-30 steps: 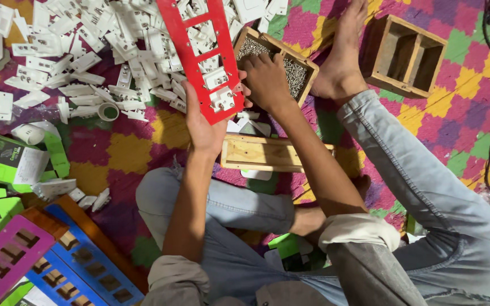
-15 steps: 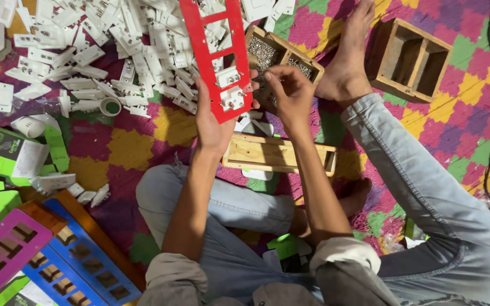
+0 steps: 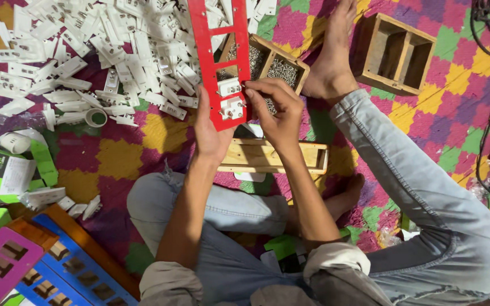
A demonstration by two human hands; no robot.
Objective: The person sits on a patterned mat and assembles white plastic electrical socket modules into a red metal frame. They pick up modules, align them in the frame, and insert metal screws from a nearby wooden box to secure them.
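Seated on a patchwork mat (image 3: 460, 107), a person grips a red frame (image 3: 218, 54) at its lower edge with the left hand (image 3: 210, 131). Right hand (image 3: 276, 110) fingertips pinch a white part (image 3: 229, 88) in the frame; a screw box (image 3: 267, 65) sits just beyond, a white pile (image 3: 103, 51) further left.

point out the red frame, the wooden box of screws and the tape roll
red frame (image 3: 218, 42), head view, on its upper left bar
wooden box of screws (image 3: 299, 67), head view, on its right rim
tape roll (image 3: 96, 118), head view, on its ring
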